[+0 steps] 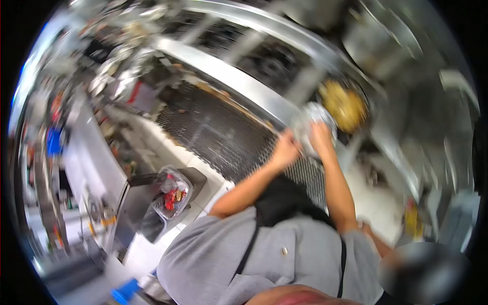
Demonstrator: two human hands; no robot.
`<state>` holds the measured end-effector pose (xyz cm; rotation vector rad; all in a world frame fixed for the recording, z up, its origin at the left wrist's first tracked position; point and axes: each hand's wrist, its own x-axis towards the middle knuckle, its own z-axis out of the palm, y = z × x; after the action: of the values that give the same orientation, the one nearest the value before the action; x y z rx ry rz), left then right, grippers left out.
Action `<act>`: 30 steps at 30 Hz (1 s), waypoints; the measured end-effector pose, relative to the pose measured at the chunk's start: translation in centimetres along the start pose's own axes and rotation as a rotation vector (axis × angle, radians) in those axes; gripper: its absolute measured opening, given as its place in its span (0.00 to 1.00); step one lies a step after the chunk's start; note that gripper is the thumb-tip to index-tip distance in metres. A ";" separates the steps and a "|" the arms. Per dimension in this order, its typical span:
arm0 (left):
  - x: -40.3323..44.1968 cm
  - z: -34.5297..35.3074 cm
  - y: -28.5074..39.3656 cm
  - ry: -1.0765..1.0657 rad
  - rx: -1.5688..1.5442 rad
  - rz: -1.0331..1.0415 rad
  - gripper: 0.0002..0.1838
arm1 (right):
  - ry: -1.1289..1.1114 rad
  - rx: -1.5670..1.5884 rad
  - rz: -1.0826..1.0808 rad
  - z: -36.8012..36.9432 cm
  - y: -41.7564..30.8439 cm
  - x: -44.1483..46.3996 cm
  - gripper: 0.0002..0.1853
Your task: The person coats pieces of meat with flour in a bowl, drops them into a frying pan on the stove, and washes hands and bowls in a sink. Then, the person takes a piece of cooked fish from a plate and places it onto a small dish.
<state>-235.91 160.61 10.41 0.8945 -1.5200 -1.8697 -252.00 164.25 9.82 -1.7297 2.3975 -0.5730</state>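
Observation:
In front of my body is a shiny, pale round bowl (pixel 300 122), blurred, close to the stove's front edge. My right hand (pixel 321 136) overlaps it with the fingers closed at its near side. Beside it, my left hand (pixel 287 151) is curled shut at the bowl's left side; whatever it pinches is too blurred to make out. Just beyond the bowl, a dark round pan (pixel 364 96) sits on the stove with yellow food (pixel 343 105) in it. The bowl's contents cannot be made out.
A steel stove (pixel 229 66) with several burners runs across the front. Black perforated matting (pixel 203 124) covers the floor to the left. A lined bin (pixel 185 178) with red wrappers stands by a steel counter (pixel 96 152). Large pots (pixel 378 43) are at the upper right.

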 end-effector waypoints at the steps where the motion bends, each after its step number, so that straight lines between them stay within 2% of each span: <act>1: 0.0 0.0 0.7 -0.032 0.121 -0.084 0.11 | 0.062 0.051 -0.029 -0.1 0.3 -0.4 0.12; 2: -0.1 0.1 2.1 -0.083 -0.005 -0.148 0.11 | 0.076 0.122 -0.007 -0.6 0.5 -0.5 0.11; 3: -0.4 0.9 3.5 -0.045 -0.080 -0.218 0.13 | 0.091 0.193 0.015 -1.1 0.6 -0.8 0.09; 4: 0.0 1.2 3.2 -0.068 -0.138 -0.220 0.14 | 0.029 0.153 -0.004 -3.0 0.2 -0.8 0.10; 5: 0.4 1.4 2.8 -0.063 -0.194 -0.222 0.15 | 0.087 0.141 -0.072 -2.5 1.1 -0.5 0.14; 7: 1.5 1.4 2.3 -0.056 -0.166 -0.252 0.16 | 0.149 0.242 -0.110 -4.1 1.0 0.2 0.13; 11: 3.4 1.4 1.9 -0.007 -0.225 -0.246 0.15 | 0.128 0.634 0.153 -5.4 2.3 1.7 0.11; 12: 3.5 1.5 1.9 0.002 -0.204 -0.233 0.16 | 0.089 0.660 0.227 -5.8 3.4 2.1 0.14; 15: 4.5 0.4 1.0 0.032 -0.145 -0.248 0.16 | 0.162 0.728 0.273 -6.7 7.2 3.8 0.13; 17: 4.5 0.0 1.1 0.080 -0.129 -0.250 0.16 | 0.217 0.446 0.252 -6.5 9.9 5.0 0.12; 18: 4.6 -0.3 1.0 0.091 -0.154 -0.246 0.15 | 0.211 0.445 0.257 -6.1 10.8 5.6 0.12; 20: 4.6 -0.7 0.9 0.095 -0.157 -0.248 0.15 | 0.096 0.064 0.253 -5.3 12.4 6.1 0.14; 21: 4.5 -0.5 0.8 0.093 -0.156 -0.252 0.15 | 0.094 0.065 0.257 -4.8 12.9 6.0 0.14; 23: 4.8 -0.7 1.0 0.111 -0.184 -0.249 0.15 | -0.061 0.044 0.231 -3.6 13.4 6.4 0.16; 25: 4.7 -0.6 1.0 0.100 -0.182 -0.252 0.15 | -0.075 0.020 0.229 -2.3 13.7 6.2 0.16; 27: 4.6 -0.6 1.2 0.091 -0.183 -0.252 0.15 | -0.142 -0.157 0.222 -1.5 13.5 6.1 0.16; 28: 4.6 -0.5 1.4 0.085 -0.164 -0.256 0.15 | -0.144 -0.152 0.220 -1.4 13.3 5.8 0.16; 30: 4.4 -0.7 1.5 0.075 -0.154 -0.252 0.15 | 0.055 -0.142 0.185 -1.5 12.3 4.7 0.17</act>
<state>-238.08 156.51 11.10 1.1108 -1.2463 -2.0726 -264.94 163.53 7.06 -1.5361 2.6586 -0.4412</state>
